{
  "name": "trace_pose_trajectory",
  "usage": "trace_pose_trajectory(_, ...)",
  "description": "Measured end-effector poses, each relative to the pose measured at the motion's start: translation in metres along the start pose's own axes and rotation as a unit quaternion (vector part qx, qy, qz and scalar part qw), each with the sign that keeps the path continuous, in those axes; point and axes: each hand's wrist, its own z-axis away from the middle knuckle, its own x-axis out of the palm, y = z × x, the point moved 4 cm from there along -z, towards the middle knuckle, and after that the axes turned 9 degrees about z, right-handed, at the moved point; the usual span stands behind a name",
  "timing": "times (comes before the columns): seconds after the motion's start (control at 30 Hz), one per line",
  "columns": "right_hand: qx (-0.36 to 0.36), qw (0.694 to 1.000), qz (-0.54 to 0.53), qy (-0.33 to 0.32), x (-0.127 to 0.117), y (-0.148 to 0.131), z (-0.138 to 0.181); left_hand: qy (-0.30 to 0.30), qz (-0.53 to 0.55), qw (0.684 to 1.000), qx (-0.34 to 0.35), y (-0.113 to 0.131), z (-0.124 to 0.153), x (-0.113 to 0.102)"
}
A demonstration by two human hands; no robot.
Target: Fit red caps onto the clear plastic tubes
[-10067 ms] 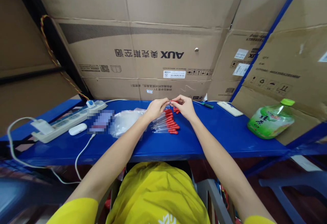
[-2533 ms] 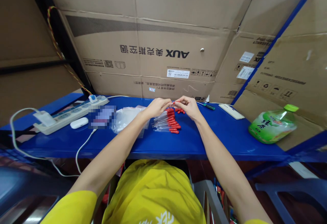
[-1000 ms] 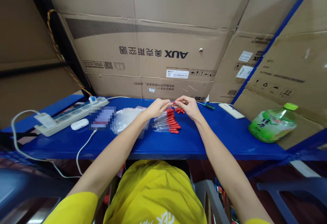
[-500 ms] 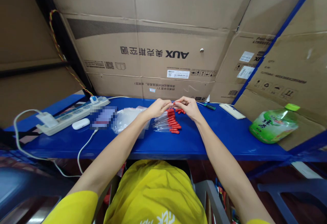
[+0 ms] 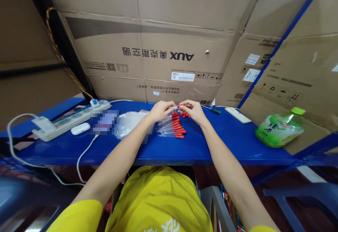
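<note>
My left hand [image 5: 160, 110] and my right hand [image 5: 193, 110] meet over the blue shelf [image 5: 185, 147], both pinched on one thin clear tube with a red cap [image 5: 180, 105] held between them. Just below the hands lies a row of several clear tubes with red caps [image 5: 172, 129], side by side. A few loose red caps [image 5: 185, 114] lie under my right hand. Clear plastic bags [image 5: 130, 122] sit left of the row, close to my left wrist.
A white power strip [image 5: 66, 120] with a charger and cables is at the left, with a white earbud case [image 5: 80, 128] near it. A green bottle [image 5: 279, 130] lies at the right, a white remote-like bar [image 5: 237, 115] and a green-handled tool [image 5: 213, 110] behind. Cardboard boxes [image 5: 148, 59] wall the back.
Both hands stay pinched together at the same spot over the tube row; only the view shifts slightly.
</note>
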Motion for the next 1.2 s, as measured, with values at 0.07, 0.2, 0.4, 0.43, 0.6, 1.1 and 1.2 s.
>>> trace_pose_trajectory(0.07, 0.0, 1.0, -0.007, 0.007, -0.001, 0.002, 0.0, -0.015, 0.018, 1.0, 0.008, 0.001, 0.0, 0.0)
trace_pose_trajectory(0.2, 0.005, 1.0, -0.016, 0.008, -0.002, 0.005, -0.001, -0.039, 0.054, 0.998, 0.017, 0.003, -0.001, -0.001)
trace_pose_trajectory(0.4, 0.009, 1.0, -0.03, 0.002, 0.0, 0.001, 0.002, -0.051, 0.051, 0.997, 0.035, 0.002, 0.0, -0.001)
trace_pose_trajectory(0.43, 0.011, 1.0, -0.029, 0.002, 0.001, 0.0, 0.002, -0.051, 0.046, 0.997, 0.039, 0.002, 0.0, -0.001)
trace_pose_trajectory(0.6, 0.008, 0.999, -0.039, -0.003, 0.002, -0.003, 0.003, -0.054, 0.041, 0.997, 0.046, 0.005, 0.0, -0.001)
trace_pose_trajectory(1.1, 0.021, 1.0, -0.013, -0.01, 0.001, 0.002, 0.004, -0.054, 0.077, 0.995, 0.035, 0.013, 0.001, 0.0)
trace_pose_trajectory(1.2, 0.011, 1.0, -0.023, 0.002, 0.002, -0.002, 0.002, -0.029, 0.09, 0.995, 0.031, 0.014, 0.0, 0.0)
